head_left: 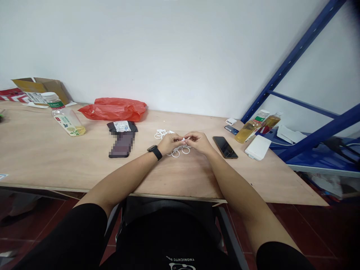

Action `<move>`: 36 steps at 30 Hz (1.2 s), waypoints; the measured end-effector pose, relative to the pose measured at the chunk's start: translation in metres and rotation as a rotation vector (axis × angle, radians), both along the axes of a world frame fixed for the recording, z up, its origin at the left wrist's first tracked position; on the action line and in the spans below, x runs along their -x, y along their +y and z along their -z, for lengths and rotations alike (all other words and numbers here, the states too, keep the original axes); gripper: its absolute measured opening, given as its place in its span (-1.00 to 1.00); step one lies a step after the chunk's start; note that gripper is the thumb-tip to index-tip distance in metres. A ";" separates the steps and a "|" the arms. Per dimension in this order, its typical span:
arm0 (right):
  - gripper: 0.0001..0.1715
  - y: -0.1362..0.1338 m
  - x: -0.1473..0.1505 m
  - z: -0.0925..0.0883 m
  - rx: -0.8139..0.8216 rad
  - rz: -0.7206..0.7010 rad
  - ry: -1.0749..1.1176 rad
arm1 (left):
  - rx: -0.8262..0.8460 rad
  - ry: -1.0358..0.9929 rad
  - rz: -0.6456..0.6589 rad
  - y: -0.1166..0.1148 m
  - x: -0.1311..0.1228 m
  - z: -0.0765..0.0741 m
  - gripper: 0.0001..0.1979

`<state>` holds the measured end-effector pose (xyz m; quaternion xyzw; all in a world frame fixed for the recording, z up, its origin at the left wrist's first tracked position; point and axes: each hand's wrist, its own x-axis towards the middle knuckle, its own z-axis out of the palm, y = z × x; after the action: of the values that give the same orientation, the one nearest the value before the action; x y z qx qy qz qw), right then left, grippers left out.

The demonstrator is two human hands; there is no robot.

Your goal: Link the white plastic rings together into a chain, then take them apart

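1. I have the left hand [171, 142] and right hand [198, 141] meeting — fingertips pinched together on a small white piece [183, 140] between them.
2. White rings [175, 153] lie on the bench [180, 178], just below the hands and beyond the left.
3. Fine fingertip work, I judge — calling for steady pinching.

Red plastic bag [115, 109] behind a black package [123, 126]; dark phone [225, 147] near a white box [258, 147].

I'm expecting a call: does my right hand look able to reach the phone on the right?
Probably yes: the phone lies right of the right hand, only tabletop showing between them. That hand seems to pinch a small white piece, though, and may need to let go first.
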<state>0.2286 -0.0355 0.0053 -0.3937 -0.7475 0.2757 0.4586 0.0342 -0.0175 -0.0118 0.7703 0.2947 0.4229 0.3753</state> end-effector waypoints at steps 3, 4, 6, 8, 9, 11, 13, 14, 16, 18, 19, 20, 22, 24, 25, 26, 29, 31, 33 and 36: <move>-0.81 -0.001 0.002 0.002 -0.008 0.046 -0.032 | -0.039 0.035 -0.014 -0.001 0.000 -0.002 -0.73; -0.81 -0.002 0.003 0.002 -0.017 0.065 -0.045 | -0.055 0.046 -0.024 -0.002 0.000 -0.002 -0.75; -0.82 -0.004 0.006 0.001 -0.040 0.102 -0.067 | -0.090 0.066 -0.048 -0.004 0.000 -0.004 -0.78; -0.84 -0.007 0.010 0.000 -0.063 0.139 -0.088 | -0.132 0.090 -0.069 -0.006 0.000 -0.005 -0.80; -0.86 -0.008 0.012 -0.001 -0.073 0.160 -0.100 | -0.152 0.103 -0.078 -0.007 -0.001 -0.005 -0.81; -0.86 -0.010 0.015 -0.002 -0.096 0.205 -0.126 | -0.181 0.124 -0.087 -0.007 -0.001 -0.005 -0.83; -0.86 -0.011 0.018 -0.002 -0.114 0.243 -0.139 | -0.204 0.138 -0.091 -0.007 -0.003 -0.004 -0.84; -0.87 -0.010 0.019 -0.002 -0.119 0.255 -0.132 | -0.214 0.143 -0.092 -0.008 -0.004 -0.003 -0.85; -0.89 -0.008 0.019 -0.001 -0.116 0.258 -0.101 | -0.233 0.150 -0.107 -0.008 -0.006 -0.004 -0.84; -0.85 -0.005 0.016 -0.001 -0.112 0.246 -0.061 | -0.251 0.156 -0.156 -0.008 -0.007 -0.006 -0.83; -0.82 -0.003 0.014 -0.002 -0.119 0.247 -0.050 | -0.263 0.166 -0.197 -0.008 -0.006 -0.008 -0.81; -0.79 -0.002 0.011 -0.002 -0.132 0.257 -0.052 | -0.279 0.186 -0.247 -0.007 -0.004 -0.010 -0.80; -0.82 0.001 0.004 -0.003 -0.152 0.278 -0.113 | -0.314 0.267 -0.351 -0.004 0.002 -0.012 -0.78; -0.88 0.003 -0.002 -0.002 -0.115 0.240 -0.245 | -0.335 0.395 -0.417 0.001 0.011 -0.013 -0.78; -0.89 0.003 -0.005 -0.001 -0.072 0.194 -0.324 | -0.335 0.463 -0.438 0.003 0.015 -0.013 -0.78; -0.87 0.003 -0.007 0.000 -0.024 0.142 -0.402 | -0.334 0.524 -0.452 0.005 0.018 -0.012 -0.78; -0.78 0.002 -0.008 0.004 0.056 0.055 -0.576 | -0.327 0.638 -0.471 0.009 0.021 -0.008 -0.76; -0.75 0.002 -0.006 0.006 0.045 0.058 -0.634 | -0.322 0.642 -0.476 0.009 0.020 -0.005 -0.74; -0.77 0.002 -0.005 0.007 0.021 0.063 -0.662 | -0.320 0.610 -0.479 0.009 0.017 -0.003 -0.71; -0.82 0.002 -0.005 0.006 0.008 0.045 -0.691 | -0.324 0.550 -0.474 0.007 0.016 -0.003 -0.70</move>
<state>0.2333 -0.0333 -0.0012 -0.4820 -0.8487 0.1187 0.1827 0.0185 -0.0101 -0.0089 0.8148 0.4832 0.3167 0.0478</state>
